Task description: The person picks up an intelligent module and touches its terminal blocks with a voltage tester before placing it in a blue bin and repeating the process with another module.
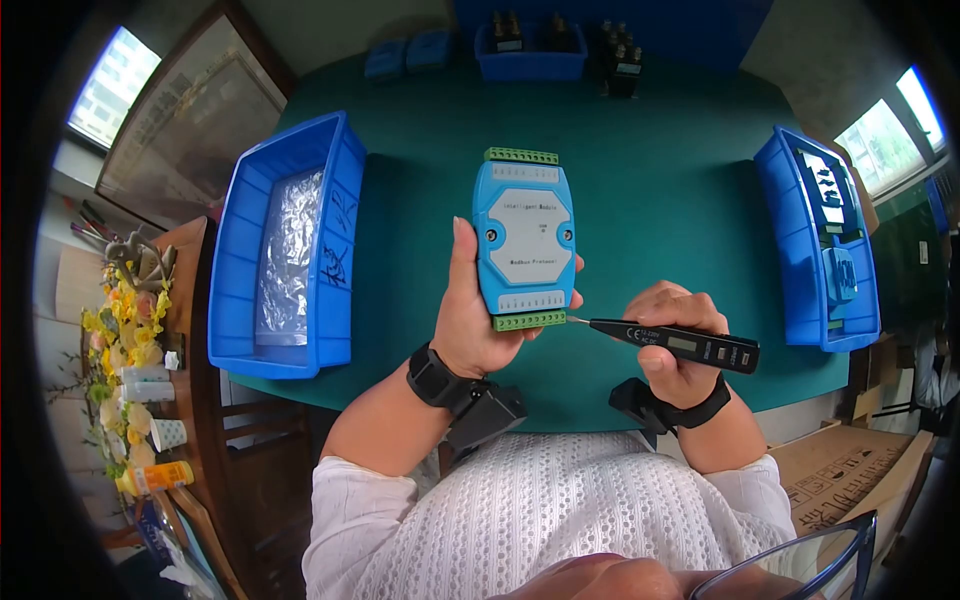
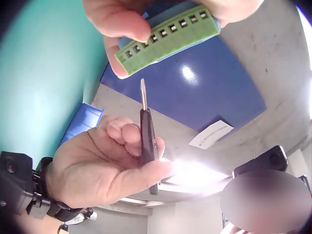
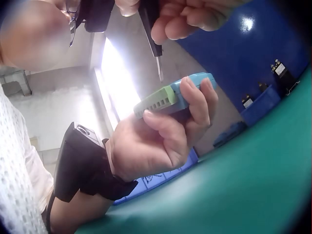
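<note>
My left hand (image 1: 468,310) grips a light blue module (image 1: 526,235) with a grey label, its thumb along the left side and fingertips showing at the right edge. Green screw terminal blocks (image 1: 530,321) line its near and far ends. In my right hand (image 1: 672,335) a black voltage tester screwdriver (image 1: 690,345) with a small display is pinched between thumb and fingers. Its metal tip points left, close to the right corner of the near terminal block. From the left wrist view, a small gap shows between the screwdriver tip (image 2: 143,87) and the green terminal block (image 2: 168,41).
A blue bin (image 1: 345,300) with clear plastic bags stands at the left of the green table (image 1: 650,180). Another blue bin (image 1: 780,230) at the right holds modules and green parts. At the back are a smaller blue bin (image 1: 530,68) and black components (image 1: 621,70).
</note>
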Tool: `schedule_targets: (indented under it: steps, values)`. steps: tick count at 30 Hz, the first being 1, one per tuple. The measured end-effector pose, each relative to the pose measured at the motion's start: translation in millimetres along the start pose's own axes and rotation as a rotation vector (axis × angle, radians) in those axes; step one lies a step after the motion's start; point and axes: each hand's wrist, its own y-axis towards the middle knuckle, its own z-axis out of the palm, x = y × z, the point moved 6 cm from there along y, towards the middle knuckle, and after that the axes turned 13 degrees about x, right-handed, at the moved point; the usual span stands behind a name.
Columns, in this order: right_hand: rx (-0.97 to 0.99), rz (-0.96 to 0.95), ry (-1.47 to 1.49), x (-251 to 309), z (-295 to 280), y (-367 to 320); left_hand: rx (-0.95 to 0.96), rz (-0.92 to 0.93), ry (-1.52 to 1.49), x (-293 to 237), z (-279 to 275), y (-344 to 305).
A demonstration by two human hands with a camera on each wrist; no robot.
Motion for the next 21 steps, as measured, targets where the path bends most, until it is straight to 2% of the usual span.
schedule_targets:
  steps: [13, 18, 21]
  values:
    - [0.041, 0.093, -0.064, -3.7, 3.2, 1.6, -0.035, -0.011, -0.003, 0.4, -1.2, -0.9]
    - [0.102, 0.153, -0.115, -1.8, 3.5, 3.9, -0.129, -0.005, 0.046, -0.5, 2.6, -1.0]
    - [0.174, 0.132, -0.212, 2.7, 2.3, 8.8, -0.102, -0.006, 0.021, -0.4, 3.8, -0.6]
